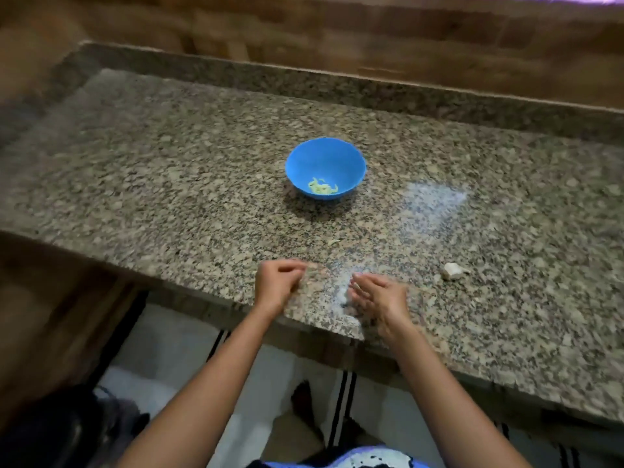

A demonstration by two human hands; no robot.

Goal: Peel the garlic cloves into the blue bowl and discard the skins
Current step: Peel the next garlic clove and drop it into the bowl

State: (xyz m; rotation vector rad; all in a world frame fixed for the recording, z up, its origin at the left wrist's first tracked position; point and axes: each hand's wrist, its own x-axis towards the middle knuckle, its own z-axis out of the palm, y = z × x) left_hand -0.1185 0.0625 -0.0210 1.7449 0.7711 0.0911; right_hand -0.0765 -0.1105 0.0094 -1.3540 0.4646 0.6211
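A blue bowl stands mid-counter with several pale peeled garlic cloves in its bottom. An unpeeled garlic piece lies on the counter to the right of my hands. My left hand hovers at the counter's front edge, fingers curled, thumb and forefinger pinching what looks like a thin pale garlic skin. My right hand is close beside it over the counter edge, blurred by motion, fingers loosely extended toward the left hand. A small skin scrap lies between my hands and the bowl.
The speckled granite counter has a raised back lip and a wooden wall behind it. Its front edge runs diagonally under my wrists. Below are a light floor, a striped mat and a dark object at lower left.
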